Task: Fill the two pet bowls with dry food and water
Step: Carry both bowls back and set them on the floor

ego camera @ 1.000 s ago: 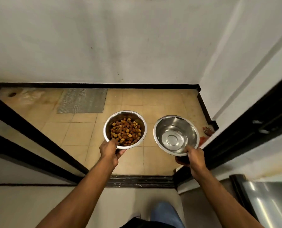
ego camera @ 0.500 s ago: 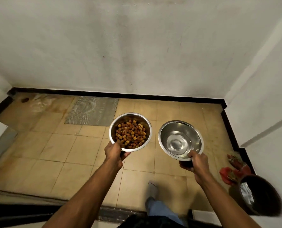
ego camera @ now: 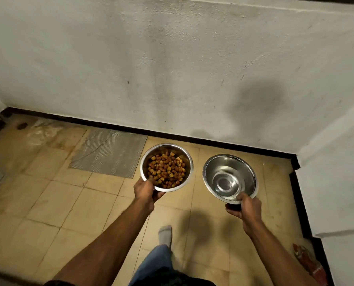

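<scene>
Two steel bowls held aloft, one kibble bowl (ego camera: pixel 167 167) in left hand (ego camera: pixel 145 190); one water bowl (ego camera: pixel 229 178) in right hand (ego camera: pixel 246 207)

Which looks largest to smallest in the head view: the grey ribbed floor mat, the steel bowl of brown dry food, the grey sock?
1. Grey ribbed floor mat.
2. Steel bowl of brown dry food, held nearer the camera, so flattered.
3. Grey sock, partly hidden.

Two round stainless-steel pet bowls are held side by side, apart, above a tiled floor. The food bowl (ego camera: pixel 167 167), on the left, holds a heap of brown and orange dry kibble (ego camera: pixel 166 172). The water bowl (ego camera: pixel 230 178), on the right, tilts slightly toward the viewer, its shiny inside showing clear water over the bottom.
</scene>
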